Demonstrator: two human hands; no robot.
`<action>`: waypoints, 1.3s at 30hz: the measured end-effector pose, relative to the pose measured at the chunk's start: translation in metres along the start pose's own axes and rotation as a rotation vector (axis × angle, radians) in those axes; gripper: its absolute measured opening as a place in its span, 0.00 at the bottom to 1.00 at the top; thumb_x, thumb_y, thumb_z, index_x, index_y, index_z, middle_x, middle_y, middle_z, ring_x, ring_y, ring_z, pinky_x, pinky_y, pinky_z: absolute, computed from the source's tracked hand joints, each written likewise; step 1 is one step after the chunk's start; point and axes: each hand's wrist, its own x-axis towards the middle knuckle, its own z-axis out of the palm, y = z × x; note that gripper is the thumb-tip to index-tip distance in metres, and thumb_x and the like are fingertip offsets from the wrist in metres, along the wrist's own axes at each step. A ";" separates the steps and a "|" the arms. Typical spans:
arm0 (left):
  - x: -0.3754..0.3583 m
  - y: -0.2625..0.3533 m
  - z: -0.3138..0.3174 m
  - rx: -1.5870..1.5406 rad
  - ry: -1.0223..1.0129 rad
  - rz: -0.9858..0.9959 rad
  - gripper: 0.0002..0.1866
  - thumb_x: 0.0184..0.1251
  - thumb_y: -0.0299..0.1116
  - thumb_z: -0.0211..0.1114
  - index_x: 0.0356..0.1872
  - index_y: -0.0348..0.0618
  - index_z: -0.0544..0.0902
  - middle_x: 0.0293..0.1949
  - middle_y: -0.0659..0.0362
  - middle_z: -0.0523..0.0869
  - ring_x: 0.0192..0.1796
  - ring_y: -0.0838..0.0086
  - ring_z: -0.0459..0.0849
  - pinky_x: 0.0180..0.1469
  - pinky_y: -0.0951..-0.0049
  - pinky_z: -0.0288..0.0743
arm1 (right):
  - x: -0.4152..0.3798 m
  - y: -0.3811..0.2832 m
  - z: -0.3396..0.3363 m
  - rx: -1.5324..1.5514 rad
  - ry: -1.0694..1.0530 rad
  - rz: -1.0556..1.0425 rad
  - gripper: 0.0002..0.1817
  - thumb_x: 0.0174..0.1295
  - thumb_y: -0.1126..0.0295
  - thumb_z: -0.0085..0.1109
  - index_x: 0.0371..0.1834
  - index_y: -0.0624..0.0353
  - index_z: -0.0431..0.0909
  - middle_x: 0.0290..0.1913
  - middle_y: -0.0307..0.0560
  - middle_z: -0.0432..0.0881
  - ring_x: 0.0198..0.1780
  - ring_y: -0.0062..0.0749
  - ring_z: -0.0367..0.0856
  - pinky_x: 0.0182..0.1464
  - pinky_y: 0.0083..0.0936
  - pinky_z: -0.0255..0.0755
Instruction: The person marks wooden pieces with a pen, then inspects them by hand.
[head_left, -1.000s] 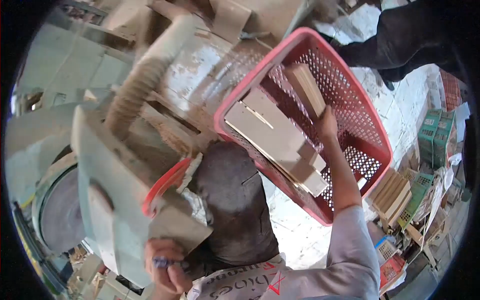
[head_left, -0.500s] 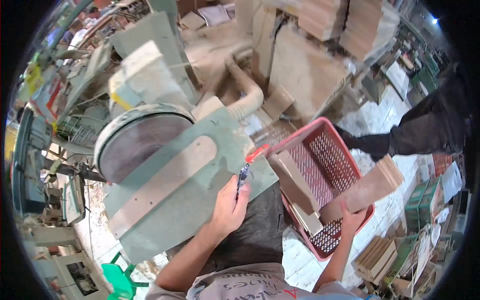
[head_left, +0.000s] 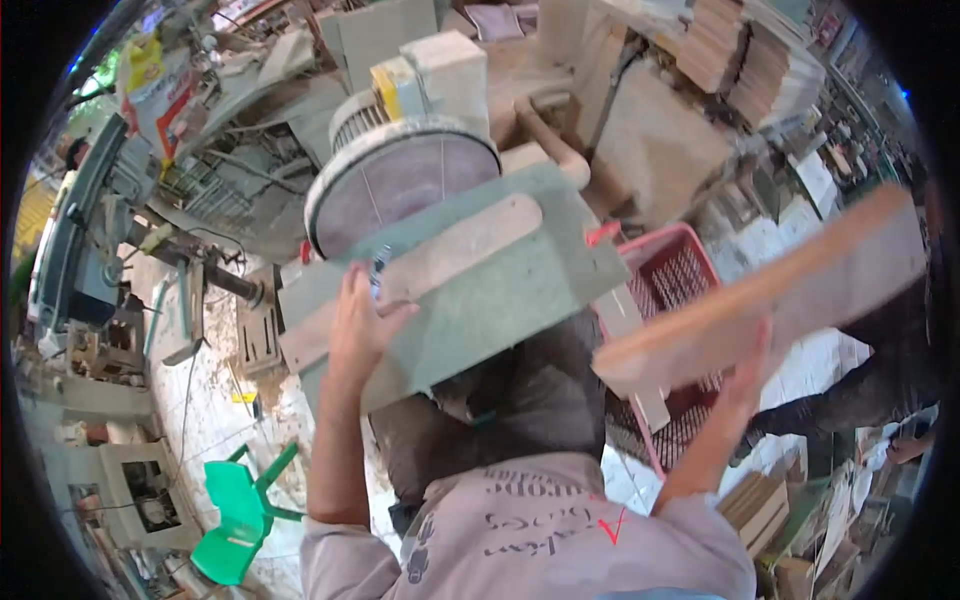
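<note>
My left hand [head_left: 360, 325] is over the left part of the green work plate [head_left: 480, 300], its thumb spread away from the fingers. A small dark, shiny pen-like object [head_left: 379, 268] lies right at its fingertips. My right hand [head_left: 745, 380] grips a stack of long wooden boards [head_left: 770, 290] with rounded ends, raised and tilted above the red plastic crate [head_left: 680, 236]. More wooden pieces [head_left: 622, 312] stand in the crate. A pale strip with a rounded end [head_left: 465, 240] runs along the plate, beside the round sanding disc [head_left: 410, 180].
A green plastic chair [head_left: 232, 515] stands at the lower left. A red knob [head_left: 602, 233] sits at the plate's right corner. Behind are a bent duct [head_left: 555, 145] and stacked boards [head_left: 712, 45]. Another person's dark-clothed leg [head_left: 840, 395] is at the right.
My right hand has lifted the boards up from the crate. My left hand has moved left across the plate and its thumb has opened away from the pen-like object. The view has shifted.
</note>
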 end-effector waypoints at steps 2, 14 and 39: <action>-0.005 -0.001 -0.017 -0.014 -0.110 -0.077 0.40 0.50 0.42 0.76 0.61 0.32 0.67 0.53 0.47 0.77 0.56 0.53 0.77 0.61 0.60 0.67 | 0.013 0.008 0.017 -0.025 0.140 0.137 0.37 0.62 0.59 0.64 0.67 0.68 0.60 0.61 0.52 0.73 0.59 0.39 0.74 0.62 0.37 0.69; 0.003 -0.024 -0.016 0.022 -0.116 -0.010 0.35 0.47 0.46 0.76 0.53 0.36 0.74 0.45 0.47 0.82 0.51 0.54 0.80 0.58 0.58 0.67 | 0.028 -0.013 0.130 0.306 -0.017 0.309 0.34 0.59 0.52 0.66 0.62 0.63 0.68 0.55 0.45 0.77 0.55 0.33 0.76 0.57 0.31 0.71; -0.185 -0.068 -0.183 -0.387 0.833 -0.525 0.22 0.49 0.16 0.72 0.45 0.33 0.73 0.50 0.60 0.78 0.37 0.83 0.72 0.37 0.83 0.69 | 0.048 -0.006 0.307 -0.620 -1.695 -0.610 0.45 0.47 0.53 0.72 0.70 0.54 0.64 0.55 0.57 0.77 0.58 0.47 0.75 0.61 0.37 0.67</action>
